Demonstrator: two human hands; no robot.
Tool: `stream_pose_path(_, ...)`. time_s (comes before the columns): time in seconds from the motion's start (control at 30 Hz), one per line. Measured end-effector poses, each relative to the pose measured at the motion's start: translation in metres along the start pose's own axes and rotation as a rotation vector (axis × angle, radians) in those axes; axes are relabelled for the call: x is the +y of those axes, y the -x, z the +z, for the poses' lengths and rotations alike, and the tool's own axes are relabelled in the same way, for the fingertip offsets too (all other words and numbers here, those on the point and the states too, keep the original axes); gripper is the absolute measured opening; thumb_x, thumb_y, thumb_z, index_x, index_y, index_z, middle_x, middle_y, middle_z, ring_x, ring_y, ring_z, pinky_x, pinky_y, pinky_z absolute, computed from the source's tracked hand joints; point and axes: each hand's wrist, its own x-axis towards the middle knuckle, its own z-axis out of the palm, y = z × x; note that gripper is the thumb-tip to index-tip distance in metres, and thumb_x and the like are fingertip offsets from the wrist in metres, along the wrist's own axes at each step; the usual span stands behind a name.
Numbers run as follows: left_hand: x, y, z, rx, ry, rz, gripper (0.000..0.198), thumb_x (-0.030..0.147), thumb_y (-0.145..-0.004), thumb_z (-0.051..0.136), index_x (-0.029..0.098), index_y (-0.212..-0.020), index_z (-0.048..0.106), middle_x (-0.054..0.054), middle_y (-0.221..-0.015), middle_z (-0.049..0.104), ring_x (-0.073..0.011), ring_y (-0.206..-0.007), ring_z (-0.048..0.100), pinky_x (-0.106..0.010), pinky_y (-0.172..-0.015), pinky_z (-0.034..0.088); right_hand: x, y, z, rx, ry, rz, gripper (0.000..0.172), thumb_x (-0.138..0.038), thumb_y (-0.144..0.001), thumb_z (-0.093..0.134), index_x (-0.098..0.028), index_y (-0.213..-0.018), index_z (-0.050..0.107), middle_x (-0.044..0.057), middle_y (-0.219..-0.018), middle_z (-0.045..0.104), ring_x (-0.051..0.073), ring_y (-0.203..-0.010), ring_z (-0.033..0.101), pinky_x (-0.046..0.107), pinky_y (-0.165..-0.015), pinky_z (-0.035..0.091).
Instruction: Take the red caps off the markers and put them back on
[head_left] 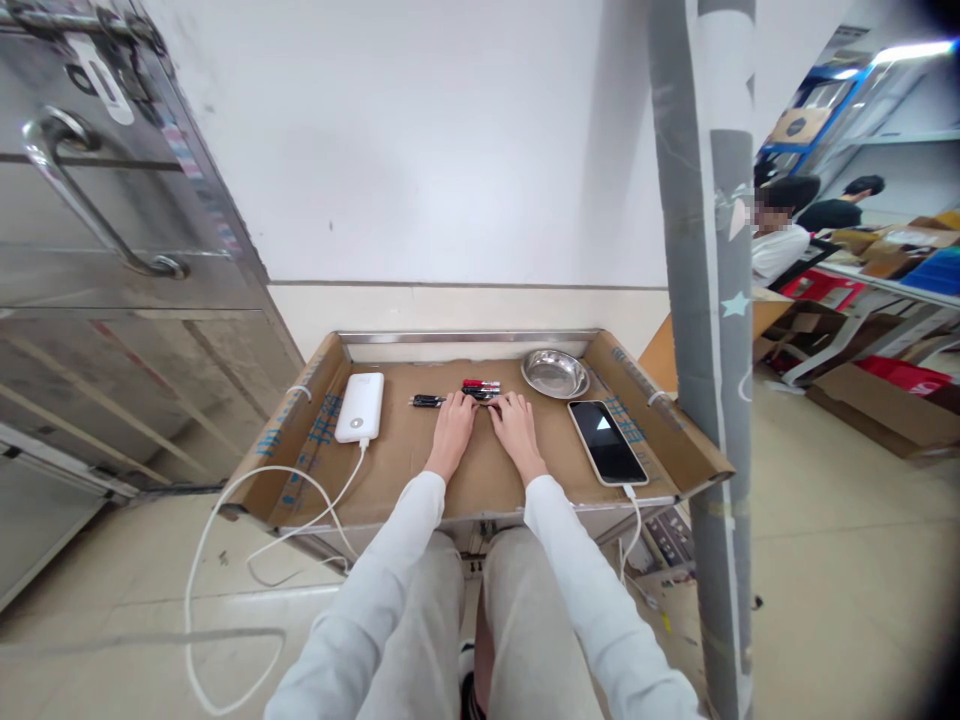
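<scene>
My left hand (pixel 453 428) and my right hand (pixel 516 430) are close together over the middle of the cardboard-lined tray table (pixel 405 480). Their fingers are bent inward, closed around a thin dark pen (pixel 486 404) that spans the small gap between them; most of it is hidden by the fingers. Just left of my left hand lie black pens (pixel 427 401). Beyond the fingertips a red pen (pixel 480 384) lies in a row with black ones, partly covered by the hands.
A white power bank (pixel 360 408) with a cable sits left. At the right are a round metal dish (pixel 555 373) and a phone (pixel 607 442) plugged into a white cable. A wrapped grey pole (pixel 709 300) stands at the table's right. People sit by cluttered tables farther right.
</scene>
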Motion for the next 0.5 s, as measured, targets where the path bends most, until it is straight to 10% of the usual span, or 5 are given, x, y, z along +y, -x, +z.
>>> stream_pose_path(0.5, -0.0008, 0.0012, -0.0014, -0.064, 0.303, 0.007, 0.018, 0.019, -0.093, 0.037, 0.018, -0.099, 0.054, -0.007, -0.101, 0.059, -0.0181, -0.094, 0.056, -0.032, -0.084, 0.046, -0.0005, 0.0047, -0.0025, -0.034, -0.059, -0.04, 0.023, -0.03, -0.094, 0.04, -0.023, -0.097, 0.062, 0.006, -0.096, 0.06, 0.021, -0.091, 0.05, 0.031, -0.079, 0.032)
